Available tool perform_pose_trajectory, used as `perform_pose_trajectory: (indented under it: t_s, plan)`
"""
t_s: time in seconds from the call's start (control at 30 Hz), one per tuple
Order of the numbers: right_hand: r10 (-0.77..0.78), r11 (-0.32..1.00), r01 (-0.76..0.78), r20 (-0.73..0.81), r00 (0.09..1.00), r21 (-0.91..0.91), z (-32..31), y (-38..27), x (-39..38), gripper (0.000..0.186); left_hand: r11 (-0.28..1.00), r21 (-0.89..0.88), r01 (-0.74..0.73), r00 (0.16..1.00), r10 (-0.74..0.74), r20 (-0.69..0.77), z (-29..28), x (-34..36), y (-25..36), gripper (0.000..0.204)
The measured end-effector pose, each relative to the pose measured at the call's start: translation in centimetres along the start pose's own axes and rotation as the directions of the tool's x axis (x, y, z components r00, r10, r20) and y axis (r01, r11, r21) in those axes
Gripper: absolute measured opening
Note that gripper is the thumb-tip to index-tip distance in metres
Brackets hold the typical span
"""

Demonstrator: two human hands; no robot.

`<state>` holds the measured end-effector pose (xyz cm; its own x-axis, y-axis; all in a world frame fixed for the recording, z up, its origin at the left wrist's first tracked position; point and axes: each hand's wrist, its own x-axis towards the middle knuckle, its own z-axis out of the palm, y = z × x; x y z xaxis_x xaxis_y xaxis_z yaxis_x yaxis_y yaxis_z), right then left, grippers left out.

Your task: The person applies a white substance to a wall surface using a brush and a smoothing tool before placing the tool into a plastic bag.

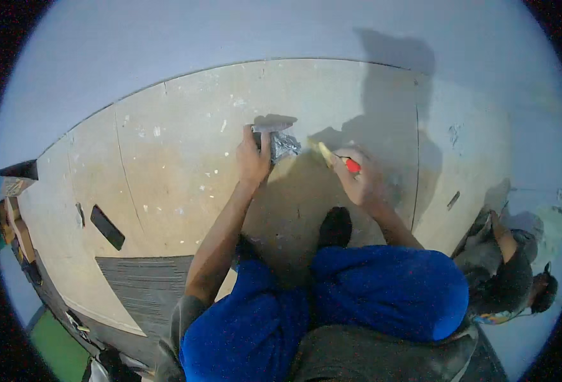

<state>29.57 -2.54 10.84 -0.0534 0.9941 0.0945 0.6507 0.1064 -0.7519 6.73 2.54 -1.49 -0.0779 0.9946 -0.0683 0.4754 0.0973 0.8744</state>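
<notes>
A crumpled, shiny silver piece [286,145], with a dull grey strip along its far edge, is held by the left fingers [266,146] on or just above the pale floor [185,127] (which is unclear). Apart from it, the right fingers [342,172] hold a slim slanting tool [325,153], pale yellow in front, red behind.

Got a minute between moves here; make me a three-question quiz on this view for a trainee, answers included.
1. Which is nearer the crumpled silvery thing: the left hand or the right hand?
2. What colour is the small piece held in the right hand? A) green B) red C) purple
3. True or false: the dark flat slab lies to the left of the left hand.

Key: 1. the left hand; 2. B; 3. true.
</notes>
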Motion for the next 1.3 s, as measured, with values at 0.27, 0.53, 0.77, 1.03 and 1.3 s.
perform_pose_trajectory:
  t_s: [0.27,0.53,0.77,1.03,1.3]
  plan:
    - [0.139,0.99,-0.134,-0.115,0.984,0.053,3.1,0.3,0.6,0.014,0.999,0.037,-0.025,1.0,0.025,0.011,-0.5,0.0,0.8,0.029]
    - [0.111,0.985,-0.091,-0.133,0.985,0.145,3.6,0.7,1.4,0.012,0.998,0.04,-0.056,0.998,0.055,0.041,-0.5,-0.4,0.5,0.028]
    - [-0.003,0.992,0.02,-0.136,0.991,0.128,3.1,0.1,1.4,0.011,0.996,-0.053,-0.075,0.997,0.076,0.017,0.4,-0.6,0.3,0.032]
    - [0.165,0.916,-0.135,-0.048,0.985,0.379,2.8,-0.9,1.9,0.015,0.997,0.021,-0.081,0.993,0.082,-0.086,0.2,-0.9,-0.8,0.03]
    - [0.25,0.887,-0.186,-0.101,0.963,0.423,0.0,0.4,2.3,0.01,0.999,-0.038,-0.033,0.999,0.033,-0.009,-0.8,-0.7,0.2,0.03]
